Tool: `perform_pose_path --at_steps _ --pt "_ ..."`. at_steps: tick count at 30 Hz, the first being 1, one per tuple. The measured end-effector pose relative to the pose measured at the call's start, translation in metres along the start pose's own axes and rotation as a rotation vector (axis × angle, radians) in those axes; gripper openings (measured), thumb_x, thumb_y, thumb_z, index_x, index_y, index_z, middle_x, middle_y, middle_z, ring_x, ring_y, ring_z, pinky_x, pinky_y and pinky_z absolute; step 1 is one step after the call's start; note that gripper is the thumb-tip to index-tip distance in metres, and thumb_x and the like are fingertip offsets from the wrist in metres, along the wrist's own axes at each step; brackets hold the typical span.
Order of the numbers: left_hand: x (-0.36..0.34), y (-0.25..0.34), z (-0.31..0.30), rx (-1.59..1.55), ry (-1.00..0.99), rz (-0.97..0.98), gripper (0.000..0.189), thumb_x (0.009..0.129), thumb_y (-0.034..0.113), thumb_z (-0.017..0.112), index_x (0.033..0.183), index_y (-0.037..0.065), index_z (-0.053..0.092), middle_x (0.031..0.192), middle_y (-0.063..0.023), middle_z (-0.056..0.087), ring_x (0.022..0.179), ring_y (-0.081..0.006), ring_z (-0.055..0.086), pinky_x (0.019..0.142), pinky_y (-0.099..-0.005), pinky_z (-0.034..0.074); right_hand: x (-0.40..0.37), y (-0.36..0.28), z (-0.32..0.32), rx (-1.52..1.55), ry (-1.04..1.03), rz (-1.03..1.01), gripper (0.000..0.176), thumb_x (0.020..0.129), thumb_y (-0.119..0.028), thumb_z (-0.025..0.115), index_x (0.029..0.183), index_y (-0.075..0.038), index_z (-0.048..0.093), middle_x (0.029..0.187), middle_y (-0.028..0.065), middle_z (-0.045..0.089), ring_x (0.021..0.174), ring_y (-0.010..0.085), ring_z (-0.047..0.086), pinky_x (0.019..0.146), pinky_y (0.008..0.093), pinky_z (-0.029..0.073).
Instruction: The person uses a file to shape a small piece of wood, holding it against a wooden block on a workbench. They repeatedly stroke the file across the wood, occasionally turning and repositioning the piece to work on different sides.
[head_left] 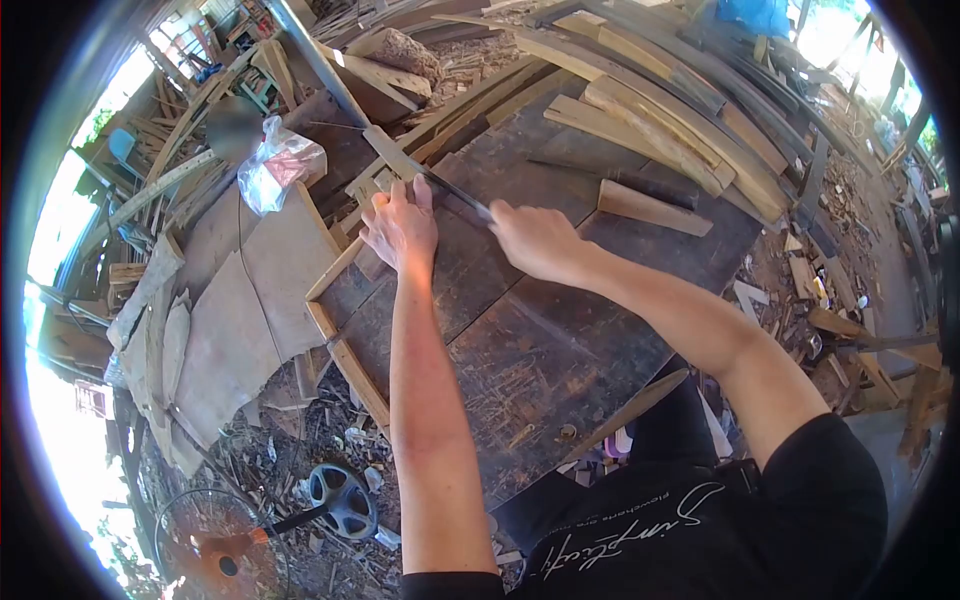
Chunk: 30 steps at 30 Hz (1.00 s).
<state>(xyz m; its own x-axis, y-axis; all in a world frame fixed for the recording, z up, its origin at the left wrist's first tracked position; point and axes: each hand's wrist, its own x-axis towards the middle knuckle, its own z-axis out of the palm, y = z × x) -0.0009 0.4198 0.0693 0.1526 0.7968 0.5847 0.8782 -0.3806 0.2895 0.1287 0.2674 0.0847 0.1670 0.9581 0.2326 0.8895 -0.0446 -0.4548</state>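
Observation:
My left hand (400,228) is closed over light-coloured wood near the far edge of the dark worktable (520,340), its thumb beside the near end of a pale wooden piece (392,152). In a fist, my right hand (535,240) grips a narrow, dark, blade-like tool (462,197). The tool slants from the fist toward the wooden piece by my left thumb. Whether it is a file, a saw or a knife I cannot make out, as the fist hides its handle.
Long planks (650,130) lie stacked at the table's far right, near a short wood block (655,207). A wooden strip (358,382) borders the left edge. A plastic bag (280,168) sits beyond it. A fan (225,550) stands on the littered floor at lower left.

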Motion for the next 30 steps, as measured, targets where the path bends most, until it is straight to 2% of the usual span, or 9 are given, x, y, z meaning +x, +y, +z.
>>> perform_pose_path --at_steps 3,6,8,11,20,24,26,27,30 --pt "-0.001 0.000 -0.004 -0.009 -0.023 -0.007 0.043 0.096 0.052 0.052 0.099 0.013 0.070 0.109 -0.0132 0.066 0.105 -0.0374 0.059 0.089 -0.0507 0.042 -0.020 0.012 -0.013 0.011 -0.060 0.010 0.021 0.100 -0.021 0.048 0.099 -0.001 0.052 0.085 0.0252 0.068 0.080 0.0428 0.068 0.071 0.0556 0.051" --pt "-0.002 -0.003 -0.003 -0.048 -0.002 0.020 0.042 0.095 0.052 0.053 0.100 0.013 0.069 0.110 -0.0115 0.066 0.106 -0.0362 0.059 0.089 -0.0506 0.041 -0.022 0.027 -0.009 0.210 0.198 0.004 0.023 0.102 -0.023 0.047 0.097 -0.001 0.050 0.073 0.0234 0.065 0.066 0.0404 0.067 0.062 0.0533 0.051" --pt "-0.005 -0.004 -0.004 -0.054 0.038 0.059 0.040 0.095 0.051 0.055 0.102 0.014 0.068 0.109 -0.0107 0.066 0.105 -0.0352 0.059 0.089 -0.0507 0.041 -0.024 0.024 -0.014 0.597 0.159 0.201 0.024 0.104 -0.024 0.046 0.095 -0.002 0.046 0.061 0.0183 0.060 0.049 0.0333 0.063 0.049 0.0460 0.050" --pt "-0.014 -0.001 -0.009 -0.065 0.107 0.141 0.038 0.093 0.049 0.060 0.106 0.014 0.065 0.109 -0.0094 0.066 0.105 -0.0332 0.059 0.089 -0.0507 0.040 -0.028 0.029 -0.012 0.758 0.237 0.148 0.026 0.105 -0.025 0.045 0.093 -0.003 0.044 0.055 0.0122 0.054 0.038 0.0236 0.056 0.038 0.0376 0.045" --pt "-0.044 0.008 -0.044 -0.089 -0.056 0.236 0.040 0.085 0.038 0.073 0.117 0.016 0.059 0.117 -0.0074 0.063 0.113 -0.0311 0.056 0.093 -0.0515 0.038 -0.034 0.035 -0.006 0.971 0.295 0.097 0.033 0.108 -0.033 0.039 0.094 -0.004 0.047 0.052 0.0039 0.049 0.038 0.0112 0.047 0.037 0.0298 0.040" --pt "-0.043 0.005 -0.050 -0.061 -0.089 0.267 0.037 0.088 0.038 0.069 0.118 0.015 0.063 0.118 -0.0095 0.064 0.116 -0.0316 0.056 0.097 -0.0531 0.038 -0.032 0.033 -0.003 0.808 0.294 0.058 0.030 0.105 -0.028 0.045 0.093 -0.001 0.047 0.057 0.0158 0.057 0.048 0.0318 0.061 0.049 0.0451 0.050" --pt "-0.035 0.007 -0.057 -0.096 -0.212 0.187 0.036 0.092 0.042 0.063 0.115 0.014 0.066 0.116 -0.0113 0.065 0.116 -0.0325 0.057 0.096 -0.0534 0.038 -0.034 0.029 0.000 0.453 0.325 -0.031 0.026 0.103 -0.026 0.047 0.094 -0.002 0.048 0.065 0.0223 0.061 0.060 0.0430 0.063 0.058 0.0538 0.050" --pt "-0.030 0.010 -0.061 -0.135 -0.338 0.104 0.039 0.095 0.046 0.056 0.111 0.013 0.069 0.114 -0.0131 0.066 0.115 -0.0335 0.058 0.096 -0.0536 0.038 -0.036 0.026 0.001 0.451 0.326 -0.037 0.026 0.103 -0.026 0.047 0.094 -0.002 0.048 0.065 0.0223 0.061 0.060 0.0430 0.063 0.058 0.0538 0.050" --pt "-0.029 0.021 -0.049 0.029 -0.276 0.001 0.048 0.098 0.050 0.043 0.100 0.012 0.074 0.104 -0.0149 0.069 0.108 -0.0353 0.062 0.092 -0.0544 0.040 -0.045 0.012 0.006 0.252 0.327 -0.068 0.020 0.100 -0.023 0.050 0.095 -0.003 0.048 0.071 0.0239 0.064 0.067 0.0452 0.064 0.060 0.0572 0.049"
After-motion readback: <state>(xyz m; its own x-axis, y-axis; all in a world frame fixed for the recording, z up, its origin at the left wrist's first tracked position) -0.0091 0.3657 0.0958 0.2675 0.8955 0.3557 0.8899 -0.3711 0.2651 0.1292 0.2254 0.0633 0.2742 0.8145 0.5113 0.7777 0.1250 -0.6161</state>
